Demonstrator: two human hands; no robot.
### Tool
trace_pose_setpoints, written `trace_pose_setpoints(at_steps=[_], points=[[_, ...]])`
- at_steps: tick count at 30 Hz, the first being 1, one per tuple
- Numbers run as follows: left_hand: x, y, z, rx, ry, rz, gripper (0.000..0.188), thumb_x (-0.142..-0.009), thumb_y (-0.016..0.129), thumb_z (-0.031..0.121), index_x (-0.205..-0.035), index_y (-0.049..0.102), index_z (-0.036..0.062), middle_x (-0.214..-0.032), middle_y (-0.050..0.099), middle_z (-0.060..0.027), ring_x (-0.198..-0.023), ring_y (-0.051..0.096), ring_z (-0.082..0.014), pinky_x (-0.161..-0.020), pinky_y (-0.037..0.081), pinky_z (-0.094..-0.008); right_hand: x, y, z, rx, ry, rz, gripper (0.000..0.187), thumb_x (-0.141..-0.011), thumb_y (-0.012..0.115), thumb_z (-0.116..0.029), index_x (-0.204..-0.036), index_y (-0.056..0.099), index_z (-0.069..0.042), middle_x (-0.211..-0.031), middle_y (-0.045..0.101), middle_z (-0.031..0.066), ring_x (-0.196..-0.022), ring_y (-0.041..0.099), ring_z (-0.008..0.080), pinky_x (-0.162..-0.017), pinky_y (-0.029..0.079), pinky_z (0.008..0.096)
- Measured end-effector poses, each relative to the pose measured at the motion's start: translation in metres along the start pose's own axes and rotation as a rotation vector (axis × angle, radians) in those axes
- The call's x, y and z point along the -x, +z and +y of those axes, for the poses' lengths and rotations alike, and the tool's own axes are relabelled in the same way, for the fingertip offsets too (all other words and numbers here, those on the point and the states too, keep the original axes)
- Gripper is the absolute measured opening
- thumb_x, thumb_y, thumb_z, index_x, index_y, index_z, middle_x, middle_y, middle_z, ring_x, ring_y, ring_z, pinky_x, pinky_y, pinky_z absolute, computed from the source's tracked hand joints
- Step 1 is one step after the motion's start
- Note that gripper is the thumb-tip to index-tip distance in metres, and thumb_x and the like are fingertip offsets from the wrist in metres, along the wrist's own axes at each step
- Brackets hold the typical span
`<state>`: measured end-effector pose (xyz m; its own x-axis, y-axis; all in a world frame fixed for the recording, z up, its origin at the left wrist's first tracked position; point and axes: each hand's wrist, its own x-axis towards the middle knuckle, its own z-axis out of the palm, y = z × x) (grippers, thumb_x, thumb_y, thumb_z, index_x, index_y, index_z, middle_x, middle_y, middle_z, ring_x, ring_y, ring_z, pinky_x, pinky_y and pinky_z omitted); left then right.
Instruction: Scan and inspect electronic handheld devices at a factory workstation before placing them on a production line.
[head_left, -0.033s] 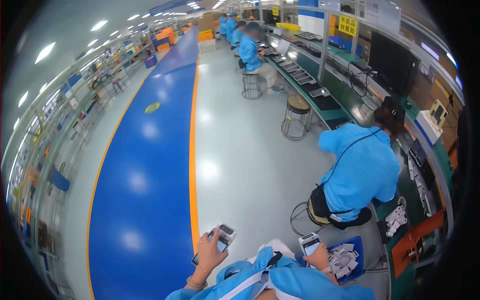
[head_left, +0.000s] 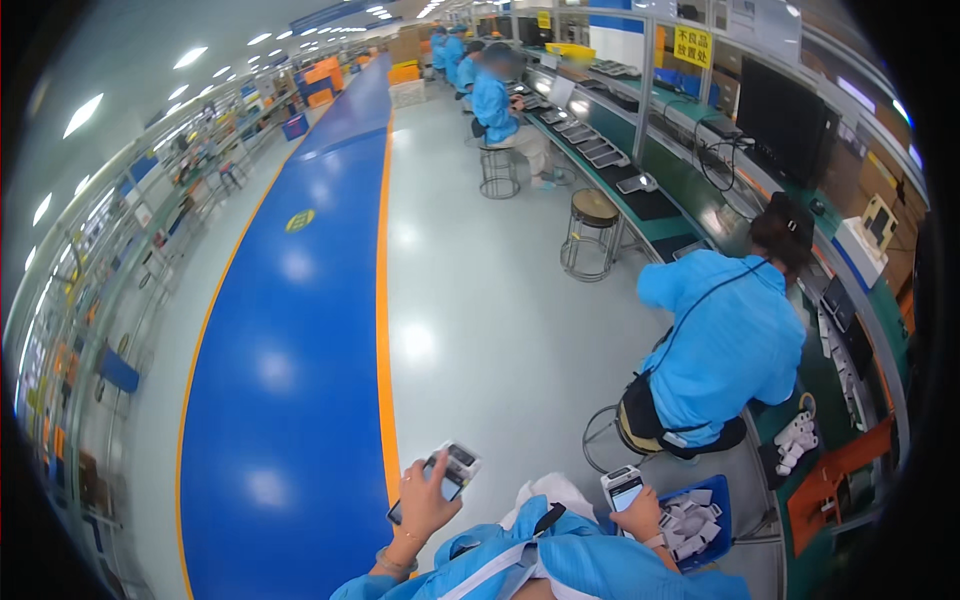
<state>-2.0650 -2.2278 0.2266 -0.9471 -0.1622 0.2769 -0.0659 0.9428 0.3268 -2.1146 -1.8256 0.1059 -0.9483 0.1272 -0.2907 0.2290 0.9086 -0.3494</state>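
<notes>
My left hand [head_left: 426,503] is closed round a white and dark handheld payment terminal [head_left: 460,461], held tilted over the floor beside the orange line. Its fingers cover part of the screen. In my right hand [head_left: 640,517] is a similar white terminal [head_left: 622,486], its lit screen facing up and my thumb near the screen's lower edge. Just right of that hand, partly behind it, stands a blue bin [head_left: 722,500] filled with several white device parts [head_left: 690,522]. The small content on the screens cannot be read.
A co-worker in blue [head_left: 725,340] sits on a stool [head_left: 603,440] ahead to the right, at a green workbench [head_left: 775,425] with white parts [head_left: 797,440]. A round stool [head_left: 594,208] stands farther along. A blue floor lane [head_left: 290,400] runs to the left.
The view has shifted slightly. The terminal in my left hand has tilted a little, and the right terminal's screen looks paler. Both hands keep their hold.
</notes>
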Motion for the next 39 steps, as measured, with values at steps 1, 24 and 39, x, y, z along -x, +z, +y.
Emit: trace_pose_setpoints(at_steps=[1,24,39], points=[[-0.037,0.009,0.000,0.018,0.031,-0.034,0.082,-0.059,0.074,0.024,-0.136,0.047,0.0166,-0.113,0.049,-0.0246,-0.094,0.053,-0.0393,-0.077,0.044,-0.0477,-0.016,0.000,-0.010,0.018,0.034,0.027,0.078,-0.048,0.080,-0.032,-0.106,0.041,0.002,-0.102,0.054,0.0220,-0.092,0.058,0.0398,-0.081,0.050,0.0461],[-0.602,0.208,-0.074,0.063,0.036,-0.364,0.088,-0.060,0.080,0.030,-0.139,0.043,0.0238,-0.113,0.050,-0.0210,-0.098,0.054,-0.0396,-0.079,0.045,-0.0489,-0.621,-0.086,-0.333,-0.143,-0.213,0.067,0.072,-0.054,0.077,-0.026,-0.111,0.043,0.002,-0.102,0.055,0.0232,-0.094,0.056,0.0399,-0.081,0.048,0.0460],[-1.047,0.272,-0.161,0.088,0.466,-0.256,0.078,-0.062,0.074,0.020,-0.136,0.047,0.0222,-0.114,0.050,-0.0201,-0.095,0.053,-0.0362,-0.076,0.044,-0.0450,-0.862,-0.100,-0.478,-0.259,0.214,0.212,0.083,-0.055,0.079,-0.023,-0.121,0.036,0.005,-0.108,0.053,0.0259,-0.101,0.054,0.0418,-0.087,0.047,0.0460]])
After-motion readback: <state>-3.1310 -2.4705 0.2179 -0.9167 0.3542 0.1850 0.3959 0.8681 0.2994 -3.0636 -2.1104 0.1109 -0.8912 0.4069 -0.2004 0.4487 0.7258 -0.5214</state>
